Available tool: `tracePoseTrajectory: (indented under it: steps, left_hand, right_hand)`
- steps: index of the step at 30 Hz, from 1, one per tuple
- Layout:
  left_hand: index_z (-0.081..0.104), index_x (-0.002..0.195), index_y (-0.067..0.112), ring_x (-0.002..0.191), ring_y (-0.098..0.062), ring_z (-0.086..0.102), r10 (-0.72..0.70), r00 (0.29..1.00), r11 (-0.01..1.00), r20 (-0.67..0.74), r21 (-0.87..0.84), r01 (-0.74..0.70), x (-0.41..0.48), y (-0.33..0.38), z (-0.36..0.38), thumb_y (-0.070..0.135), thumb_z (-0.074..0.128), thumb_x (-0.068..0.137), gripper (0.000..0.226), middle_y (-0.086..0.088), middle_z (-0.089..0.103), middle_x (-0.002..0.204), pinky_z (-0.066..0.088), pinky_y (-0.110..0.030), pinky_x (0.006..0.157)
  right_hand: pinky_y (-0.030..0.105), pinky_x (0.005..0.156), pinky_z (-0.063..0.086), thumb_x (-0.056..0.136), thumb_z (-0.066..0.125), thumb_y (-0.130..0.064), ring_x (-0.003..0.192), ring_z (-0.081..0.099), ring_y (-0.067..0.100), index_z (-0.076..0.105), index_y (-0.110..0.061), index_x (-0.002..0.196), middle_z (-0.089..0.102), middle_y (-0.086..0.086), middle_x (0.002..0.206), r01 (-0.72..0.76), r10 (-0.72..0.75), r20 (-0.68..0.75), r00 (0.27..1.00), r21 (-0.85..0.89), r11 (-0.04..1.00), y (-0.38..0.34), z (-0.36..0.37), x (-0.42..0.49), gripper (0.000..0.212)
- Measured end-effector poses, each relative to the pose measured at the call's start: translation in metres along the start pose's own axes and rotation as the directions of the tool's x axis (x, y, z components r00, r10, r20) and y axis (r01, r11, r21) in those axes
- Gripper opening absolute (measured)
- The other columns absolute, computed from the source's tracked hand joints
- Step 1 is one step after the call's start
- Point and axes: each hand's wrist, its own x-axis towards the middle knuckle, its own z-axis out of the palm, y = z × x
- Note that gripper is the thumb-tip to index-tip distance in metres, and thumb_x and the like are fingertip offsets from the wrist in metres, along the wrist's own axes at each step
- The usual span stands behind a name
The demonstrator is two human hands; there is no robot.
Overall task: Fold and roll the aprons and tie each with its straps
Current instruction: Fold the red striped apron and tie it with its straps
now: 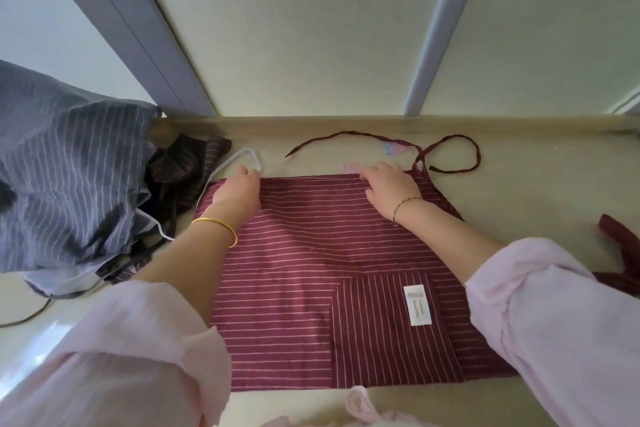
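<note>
A maroon apron (pixel 311 253) with thin white stripes lies flat and folded on the beige table (pixel 536 184), its pocket with a white label at the near right. My left hand (pixel 239 192) grips the apron's far left corner. My right hand (pixel 389 184) rests on the far edge toward the right, fingers curled over the fabric. A maroon strap (pixel 381 140) trails loose across the table beyond the far edge and loops at the right. A white cord loop (pixel 242 156) lies by my left hand.
A pile of grey-blue striped aprons (pixel 69 184) sits at the left, with a dark striped one (pixel 183 170) beside it. More maroon fabric (pixel 620 243) lies at the right edge. A black cable (pixel 24 319) crosses the near left. The wall rises behind the table.
</note>
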Motion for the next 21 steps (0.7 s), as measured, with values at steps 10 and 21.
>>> tracePoseTrajectory:
  steps: [10, 21]
  left_hand:
    - [0.056, 0.109, 0.016, 0.097, -0.027, 0.058, -0.123, 0.951, 0.969, 0.285, 0.241, 0.053, 0.04, -0.026, -0.03, 0.027, 0.049, 0.085, 0.028, -0.005, 0.059, 0.102, 0.048, -0.041, 0.09]
    - [0.051, 0.129, 0.008, 0.111, -0.031, 0.056, -0.317, 0.936, 0.912, 0.151, 0.319, 0.257, 0.048, -0.033, -0.024, 0.011, 0.047, 0.094, 0.035, -0.011, 0.056, 0.121, 0.044, -0.04, 0.092]
  right_hand:
    - [0.039, 0.092, 0.039, 0.096, 0.048, -0.034, 0.11, 0.049, 0.026, 0.055, -0.022, 0.122, 0.057, 0.005, 0.115, 0.052, -0.04, 0.067, 0.997, -0.185, 0.981, 0.012, 0.002, 0.04, 0.029]
    - [0.033, 0.069, 0.034, 0.099, 0.043, -0.022, 0.097, 0.052, 0.026, 0.053, -0.009, 0.103, 0.06, 0.009, 0.101, 0.014, -0.011, 0.018, 1.0, -0.195, 0.981, 0.013, 0.004, 0.046, 0.017]
